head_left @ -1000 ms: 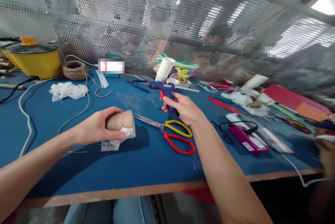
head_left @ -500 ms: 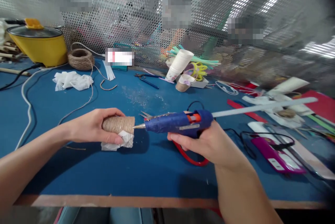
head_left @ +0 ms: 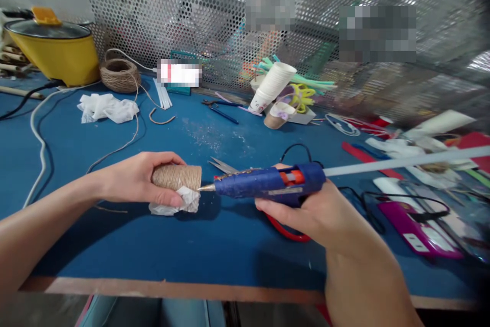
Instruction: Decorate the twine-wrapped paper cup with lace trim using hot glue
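My left hand [head_left: 147, 181] is wrapped round a twine-covered cup [head_left: 181, 176] lying on its side. A crumpled piece of white tissue [head_left: 187, 199] sits along the cup's near side, under my thumb. In my right hand [head_left: 306, 209] is a blue glue gun [head_left: 264, 184], its metal tip at the right rim of the cup; whether it touches cannot be made out. A long white glue stick [head_left: 401, 162] juts from the gun's back. Beneath the gun lie red-handled scissors [head_left: 225, 166], partly hidden.
At the back left stand a yellow electric pot [head_left: 57, 56] and a twine roll [head_left: 120, 76], with white tissue [head_left: 109, 107] before them. Pliers [head_left: 222, 110], stacked paper cups [head_left: 273, 87] and a small decorated cup [head_left: 278, 115] are farther back. A purple phone [head_left: 415, 230] lies at right among cables.
The view has shifted slightly, so the background sits a little farther right and higher. Both hands keep their holds, with the gun's tip still at the cup's rim.
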Tool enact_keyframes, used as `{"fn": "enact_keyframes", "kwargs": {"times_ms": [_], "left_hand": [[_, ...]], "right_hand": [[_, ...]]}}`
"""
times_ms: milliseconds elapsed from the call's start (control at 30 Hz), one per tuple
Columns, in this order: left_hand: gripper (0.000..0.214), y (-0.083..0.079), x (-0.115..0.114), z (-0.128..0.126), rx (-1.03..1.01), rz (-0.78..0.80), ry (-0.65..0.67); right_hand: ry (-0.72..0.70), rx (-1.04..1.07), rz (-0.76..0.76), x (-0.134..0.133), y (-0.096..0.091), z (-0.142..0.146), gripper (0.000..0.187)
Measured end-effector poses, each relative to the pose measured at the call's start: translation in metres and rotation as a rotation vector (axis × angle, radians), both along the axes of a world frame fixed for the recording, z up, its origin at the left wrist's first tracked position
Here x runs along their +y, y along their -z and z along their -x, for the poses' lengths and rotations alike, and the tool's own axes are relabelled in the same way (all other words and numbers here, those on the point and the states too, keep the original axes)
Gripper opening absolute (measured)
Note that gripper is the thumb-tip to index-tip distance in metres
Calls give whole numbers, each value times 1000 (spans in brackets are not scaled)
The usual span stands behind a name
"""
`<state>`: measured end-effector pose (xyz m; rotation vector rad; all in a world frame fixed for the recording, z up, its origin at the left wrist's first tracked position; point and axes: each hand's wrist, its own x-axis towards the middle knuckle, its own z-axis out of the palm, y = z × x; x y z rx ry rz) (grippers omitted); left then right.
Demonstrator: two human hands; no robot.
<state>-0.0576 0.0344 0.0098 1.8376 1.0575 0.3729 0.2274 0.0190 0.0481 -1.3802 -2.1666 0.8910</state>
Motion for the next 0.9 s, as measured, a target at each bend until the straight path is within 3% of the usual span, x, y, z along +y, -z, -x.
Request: {"fn": "enact_keyframes", "kwargs": {"times_ms": [900], "left_hand": [[52,0,0,-1,12,25,-16]], "right_hand": [[30,-18,-54,1,-2,3,14]]}}
